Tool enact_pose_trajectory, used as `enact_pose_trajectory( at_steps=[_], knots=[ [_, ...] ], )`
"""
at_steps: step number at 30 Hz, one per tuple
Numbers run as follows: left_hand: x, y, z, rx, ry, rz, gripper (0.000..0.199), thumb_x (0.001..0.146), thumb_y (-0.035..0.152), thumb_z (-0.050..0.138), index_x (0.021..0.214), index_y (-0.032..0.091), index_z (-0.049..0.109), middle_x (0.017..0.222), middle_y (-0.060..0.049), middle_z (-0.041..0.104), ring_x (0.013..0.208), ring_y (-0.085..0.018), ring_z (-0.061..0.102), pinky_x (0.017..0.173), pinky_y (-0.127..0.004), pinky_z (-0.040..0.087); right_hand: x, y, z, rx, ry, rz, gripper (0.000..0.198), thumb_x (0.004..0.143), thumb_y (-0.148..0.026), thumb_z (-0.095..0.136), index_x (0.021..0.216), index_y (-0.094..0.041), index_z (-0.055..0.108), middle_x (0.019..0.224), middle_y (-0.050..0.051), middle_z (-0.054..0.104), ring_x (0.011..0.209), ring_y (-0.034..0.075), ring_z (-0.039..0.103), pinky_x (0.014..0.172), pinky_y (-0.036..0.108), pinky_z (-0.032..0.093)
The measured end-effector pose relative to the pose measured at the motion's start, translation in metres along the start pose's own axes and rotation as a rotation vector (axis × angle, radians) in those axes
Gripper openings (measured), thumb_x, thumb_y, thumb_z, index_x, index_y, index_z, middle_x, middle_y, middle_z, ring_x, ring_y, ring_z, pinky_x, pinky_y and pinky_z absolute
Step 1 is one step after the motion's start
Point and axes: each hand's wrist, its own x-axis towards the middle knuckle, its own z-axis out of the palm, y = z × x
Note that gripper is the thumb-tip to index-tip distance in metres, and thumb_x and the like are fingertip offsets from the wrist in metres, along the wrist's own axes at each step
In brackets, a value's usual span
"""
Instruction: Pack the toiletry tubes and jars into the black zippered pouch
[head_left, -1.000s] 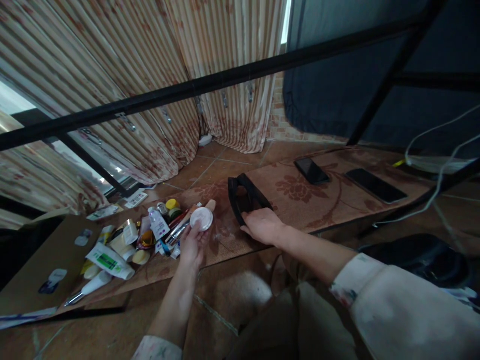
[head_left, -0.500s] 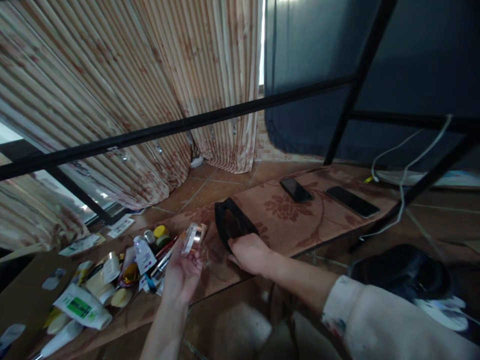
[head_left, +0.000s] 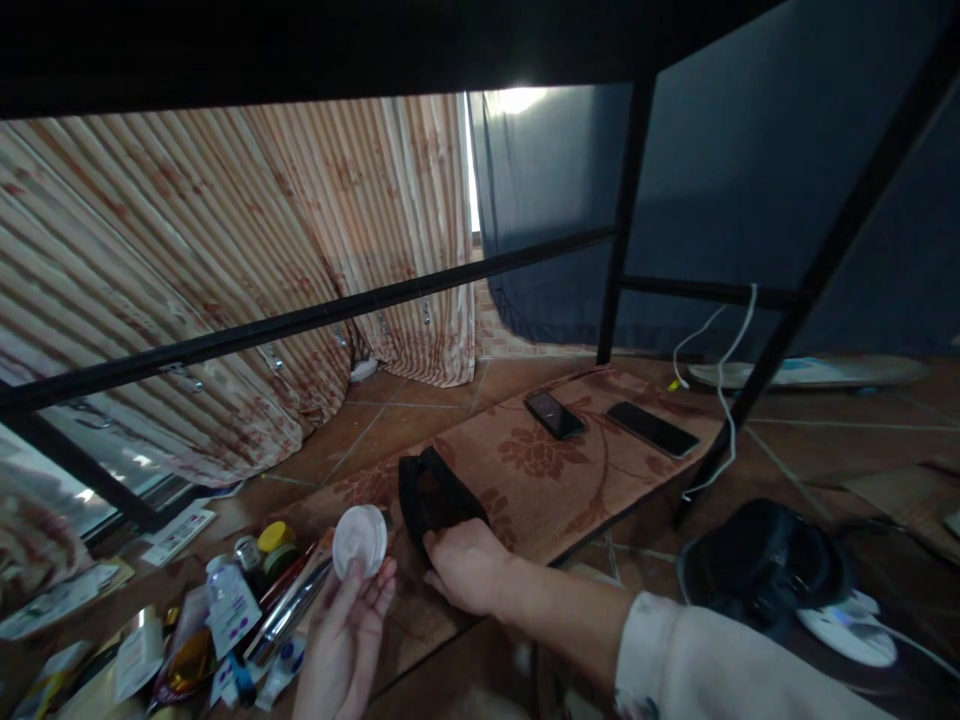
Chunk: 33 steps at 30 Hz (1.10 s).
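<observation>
My left hand (head_left: 346,628) holds a small round white jar (head_left: 359,540) up by its fingertips, its flat face turned toward me. My right hand (head_left: 466,565) rests on the near edge of a black pouch (head_left: 431,495) that lies open on a brown flowered mat (head_left: 555,470). Left of my left hand lies a heap of cosmetics (head_left: 225,610): tubes, small bottles, a yellow-lidded jar (head_left: 271,536) and a silver tube (head_left: 289,610).
Two dark phones (head_left: 553,413) (head_left: 651,428) lie on the far end of the mat. A black metal frame (head_left: 300,322) crosses overhead. White cables (head_left: 718,390) hang at right. A black round object (head_left: 765,565) sits on the tiled floor. Striped curtains (head_left: 225,260) hang behind.
The view has tilted up and swung, so everything sits lower in frame. My left hand has turned the jar from edge-on back to face-on. My right hand stays on the pouch.
</observation>
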Motion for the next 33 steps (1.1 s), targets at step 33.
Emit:
enact_pose_trajectory(
  at_steps=[33],
  knots=[
    [-0.003, 0.004, 0.007, 0.536, -0.078, 0.582, 0.059, 0.068, 0.032, 0.073, 0.122, 0.021, 0.050, 0.118, -0.008, 0.061, 0.106, -0.021, 0.060, 0.091, -0.033, 0.049, -0.002, 0.005, -0.017, 0.417, 0.340, -0.090, 0.046, 0.094, -0.041, 0.037, 0.132, -0.015, 0.040, 0.116, 0.012, 0.060, 0.108, 0.021, 0.054, 0.092, 0.034, 0.040]
  ],
)
